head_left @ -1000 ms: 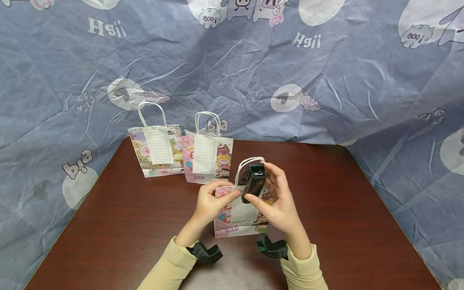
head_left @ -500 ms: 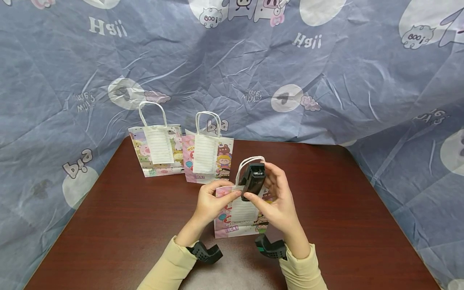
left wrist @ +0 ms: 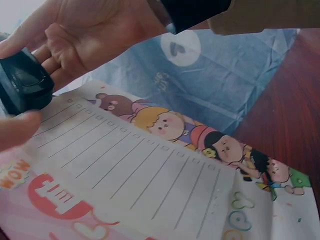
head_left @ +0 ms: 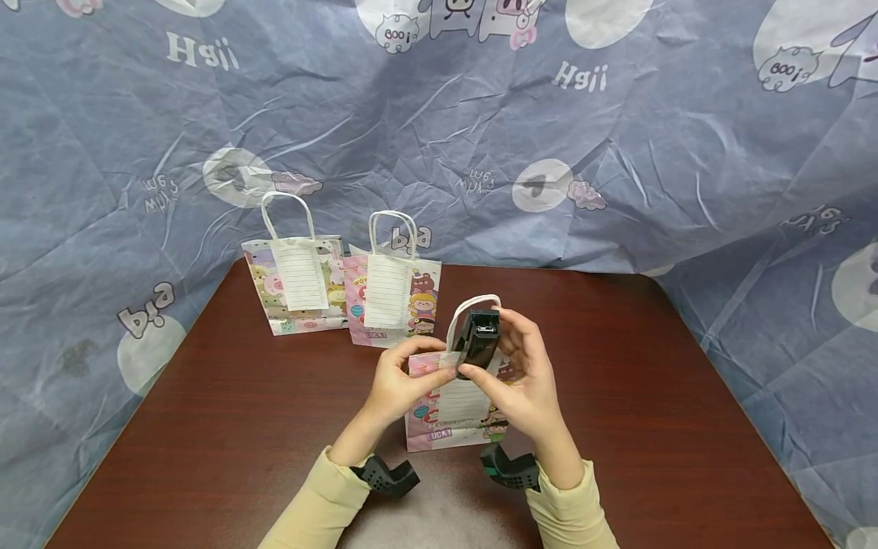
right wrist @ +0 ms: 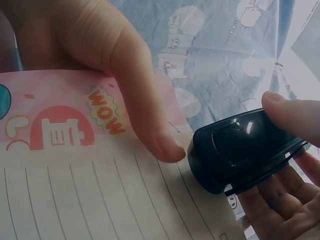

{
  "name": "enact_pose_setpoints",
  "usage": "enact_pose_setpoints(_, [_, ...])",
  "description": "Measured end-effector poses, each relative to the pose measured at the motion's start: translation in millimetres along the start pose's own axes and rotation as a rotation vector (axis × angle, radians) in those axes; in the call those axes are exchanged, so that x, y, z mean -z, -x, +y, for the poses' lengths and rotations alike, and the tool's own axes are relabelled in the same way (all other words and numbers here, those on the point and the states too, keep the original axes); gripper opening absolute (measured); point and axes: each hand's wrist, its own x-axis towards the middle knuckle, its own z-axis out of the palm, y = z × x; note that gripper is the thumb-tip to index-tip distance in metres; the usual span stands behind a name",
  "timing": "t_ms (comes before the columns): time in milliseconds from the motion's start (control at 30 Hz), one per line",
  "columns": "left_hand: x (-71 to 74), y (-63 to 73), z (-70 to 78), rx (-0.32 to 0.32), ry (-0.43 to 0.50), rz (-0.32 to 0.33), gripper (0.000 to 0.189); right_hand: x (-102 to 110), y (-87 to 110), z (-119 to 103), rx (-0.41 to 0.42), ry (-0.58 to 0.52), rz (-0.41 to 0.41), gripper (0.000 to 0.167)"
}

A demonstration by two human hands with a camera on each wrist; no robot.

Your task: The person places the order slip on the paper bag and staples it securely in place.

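In the head view, my right hand point(head_left: 524, 381) grips a small black stapler point(head_left: 478, 339) upright at the top edge of a pink cartoon gift bag point(head_left: 427, 412). A lined paper sheet point(head_left: 463, 400) lies against the bag's front. My left hand point(head_left: 401, 381) pinches the bag's top edge and the sheet, thumb in front, just left of the stapler. White handles point(head_left: 466, 305) rise behind the stapler. The right wrist view shows the stapler's rounded end point(right wrist: 220, 150) over the sheet's top edge, close to my left thumb point(right wrist: 167, 147).
Two more gift bags stand at the back left of the brown table point(head_left: 604, 366): one with animal prints point(head_left: 264, 278), one pink point(head_left: 357, 297). Each has a lined sheet on its front and upright white handles. A blue printed cloth point(head_left: 439, 137) hangs behind the table.
The stapler's two arms look closer together than a second ago. Both hands keep nearly the same place, and the bag stays put.
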Motion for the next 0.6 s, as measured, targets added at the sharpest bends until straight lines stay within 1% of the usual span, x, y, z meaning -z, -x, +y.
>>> enact_pose_setpoints(133, [2.1,-0.6,4.1,-0.062,-0.037,-0.056,0.068,-1,0.4,0,0.004,0.021,0.005,0.067])
enact_pose_setpoints(200, [1.6,-0.8,7.1,-0.076,-0.047,-0.061,0.077,-1,1.0,0,-0.003,0.034,0.005,0.068])
enact_pose_setpoints(233, [0.9,-0.9,8.2,-0.08,-0.054,-0.056,0.077,-1,1.2,0,-0.008,0.041,0.003,0.068])
enact_pose_setpoints(300, [-0.6,-1.2,9.8,-0.097,-0.069,-0.039,0.075,-1,1.9,0,-0.012,0.054,0.001,0.069])
enact_pose_setpoints(433, [-3.7,-1.3,11.7,-0.12,-0.105,-0.003,0.062,-1,2.4,-1,-0.014,0.076,0.001,0.069])
enact_pose_setpoints(600, [-5.6,-0.4,12.7,-0.124,-0.116,0.004,0.047,-2,2.5,-1,-0.017,0.08,0.005,0.069])
